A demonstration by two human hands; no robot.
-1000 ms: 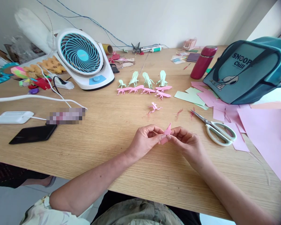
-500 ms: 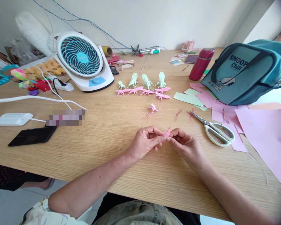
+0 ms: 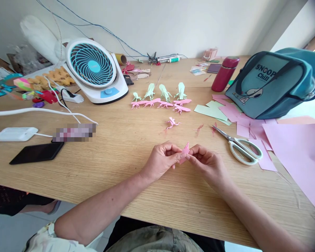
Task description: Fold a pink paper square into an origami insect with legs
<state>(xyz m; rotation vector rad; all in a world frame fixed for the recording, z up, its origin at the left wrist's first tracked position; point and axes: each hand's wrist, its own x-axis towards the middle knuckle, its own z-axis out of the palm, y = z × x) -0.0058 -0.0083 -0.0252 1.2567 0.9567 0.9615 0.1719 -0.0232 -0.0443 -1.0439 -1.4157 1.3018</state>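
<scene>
A small folded piece of pink paper [image 3: 185, 150] with a pointed tip is pinched between my two hands, just above the table. My left hand [image 3: 163, 157] grips its left side between thumb and fingers. On the right edge, the thumb and forefinger of my right hand [image 3: 208, 162] are closed. Beyond my hands lies a small pink folded-paper figure [image 3: 172, 122] with thin legs. Farther back, several pink paper insects [image 3: 182, 108] sit in front of a row of green paper insects [image 3: 165, 92].
Scissors [image 3: 243, 148] lie right of my hands, among pink paper sheets [image 3: 299, 150] and green strips [image 3: 211, 111]. A red flask [image 3: 225, 74] and a teal bag [image 3: 270, 84] stand behind them. To the left are a fan [image 3: 91, 66], a black phone [image 3: 36, 153] and white cables.
The pink paper has turned slightly in my fingers, its tip more upright and more of its lower part showing. Both hands keep their pinch in nearly the same place.
</scene>
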